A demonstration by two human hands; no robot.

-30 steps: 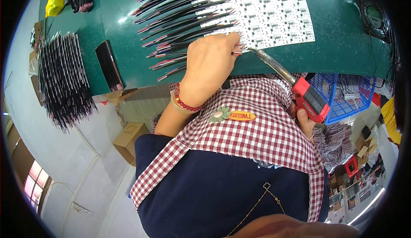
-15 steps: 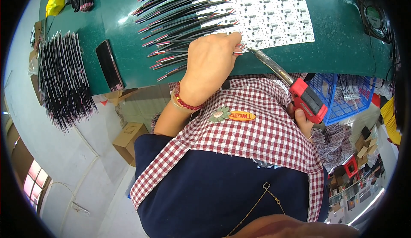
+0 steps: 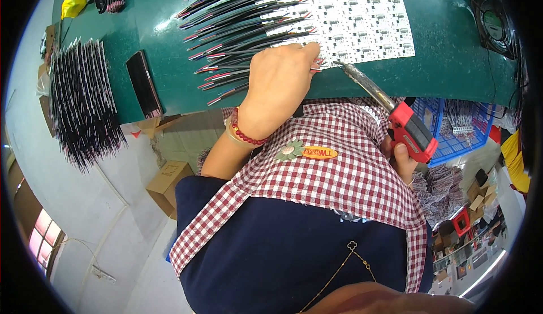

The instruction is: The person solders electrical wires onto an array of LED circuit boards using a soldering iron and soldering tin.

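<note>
My left hand (image 3: pixel 281 75) is closed in a pinch on the stripped end of a black cable with red and white wires (image 3: pixel 318 64). It rests at the near left corner of a white circuit board panel (image 3: pixel 367 17). In my right hand (image 3: pixel 402 157) is a soldering iron (image 3: pixel 416 133) with a red and black handle. Its tip lies over the panel's near edge, a short way right of the pinched wires. Several black cables (image 3: pixel 237 26) lie in a row across the panel's left side. My left fingers hide part of the held cable.
A phone (image 3: pixel 144 85) and a large bundle of cables (image 3: pixel 85 102) lie left on the green table (image 3: pixel 164 42). At the far right is a black fan (image 3: pixel 493 26). A blue basket (image 3: pixel 461 139) stands below the table's right edge.
The soldering iron has moved right and slightly up, so its tip is now farther from the wires. My left hand keeps nearly the same place and pinch.
</note>
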